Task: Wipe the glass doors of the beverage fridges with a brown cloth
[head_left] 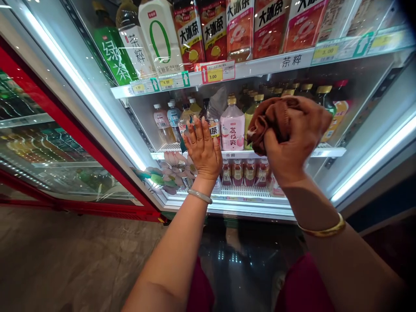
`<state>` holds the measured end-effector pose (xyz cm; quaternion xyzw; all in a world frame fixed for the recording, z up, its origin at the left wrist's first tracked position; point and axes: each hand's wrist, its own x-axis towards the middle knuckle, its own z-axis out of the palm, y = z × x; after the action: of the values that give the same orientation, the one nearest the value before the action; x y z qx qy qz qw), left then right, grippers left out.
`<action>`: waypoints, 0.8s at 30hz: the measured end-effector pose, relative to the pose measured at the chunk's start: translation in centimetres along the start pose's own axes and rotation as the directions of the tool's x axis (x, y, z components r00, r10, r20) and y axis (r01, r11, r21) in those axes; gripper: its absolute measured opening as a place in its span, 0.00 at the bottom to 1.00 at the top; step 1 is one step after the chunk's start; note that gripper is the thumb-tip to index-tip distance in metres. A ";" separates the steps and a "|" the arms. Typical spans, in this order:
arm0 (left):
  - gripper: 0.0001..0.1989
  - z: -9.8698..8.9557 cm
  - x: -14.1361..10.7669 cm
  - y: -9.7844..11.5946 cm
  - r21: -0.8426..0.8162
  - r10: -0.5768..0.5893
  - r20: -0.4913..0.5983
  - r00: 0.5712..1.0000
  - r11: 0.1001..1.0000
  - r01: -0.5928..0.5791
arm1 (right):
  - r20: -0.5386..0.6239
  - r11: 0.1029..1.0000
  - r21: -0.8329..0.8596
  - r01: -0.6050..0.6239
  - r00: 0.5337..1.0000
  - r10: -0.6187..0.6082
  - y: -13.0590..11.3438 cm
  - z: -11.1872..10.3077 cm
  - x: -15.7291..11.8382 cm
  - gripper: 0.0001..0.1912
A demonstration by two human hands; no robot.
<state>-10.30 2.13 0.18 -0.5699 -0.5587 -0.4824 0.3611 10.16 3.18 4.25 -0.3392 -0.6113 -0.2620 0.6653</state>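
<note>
My right hand is closed around a crumpled brown cloth, held up against or close before the glass of a lit drinks fridge. To the left of it, my left hand lies flat with its fingers stretched upward, seemingly on the same glass; nothing is in it. Behind the glass, between the hands, stands a pink drink bottle with a gold cap. Lower left on the glass is a pale lotus flower decal, partly covered by my left hand.
Large tea bottles and cartons fill the upper shelf, with price tags along its edge. Small dark bottles stand on the lowest shelf. A red-framed fridge door slants at the left, above the grey floor.
</note>
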 end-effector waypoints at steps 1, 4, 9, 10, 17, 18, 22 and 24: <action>0.31 0.0 0.0 0.0 -0.002 0.001 -0.002 1.000 1.000 -0.001 | -0.018 1.000 -0.017 -0.018 1.000 0.018 0.1 0.0 0.1 0.14; 0.31 0.1 0.0 -0.1 -0.006 0.006 -0.010 1.000 1.000 -0.006 | 0.004 0.999 -0.036 0.029 1.000 -0.029 -1.2 0.6 -1.8 0.14; 0.31 0.3 0.1 -0.2 -0.010 -0.063 0.040 0.997 0.998 0.063 | 0.219 0.931 0.131 0.340 0.906 -0.362 -4.0 1.3 -5.7 0.10; 0.31 0.3 0.1 -0.2 -0.004 -0.072 0.046 0.996 0.997 0.073 | 0.229 0.916 0.158 0.370 0.888 -0.398 -3.9 1.2 -5.6 0.10; 0.31 0.1 0.0 0.0 -0.018 -0.028 0.026 0.999 0.999 0.028 | 0.013 0.993 0.058 0.105 0.994 -0.106 -0.3 -0.1 -1.3 0.12; 0.32 0.1 0.0 0.0 -0.019 -0.025 0.026 0.999 0.999 0.025 | 0.002 0.994 0.048 0.093 0.996 -0.094 -0.4 -0.1 -1.5 0.12; 0.31 0.4 -0.1 -0.2 -0.015 -0.013 0.010 1.000 1.000 0.013 | 0.113 0.973 0.073 0.217 0.968 -0.224 -2.4 0.8 -4.3 0.10; 0.30 0.5 -0.3 -0.3 -0.015 0.002 0.010 1.000 1.000 -0.002 | 0.200 0.937 0.125 0.327 0.916 -0.347 -3.2 1.0 -5.4 0.10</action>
<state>-10.49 2.53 -0.30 -0.5755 -0.5563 -0.4835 0.3542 6.41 1.57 -0.70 -0.2257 -0.7412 -0.3063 0.5531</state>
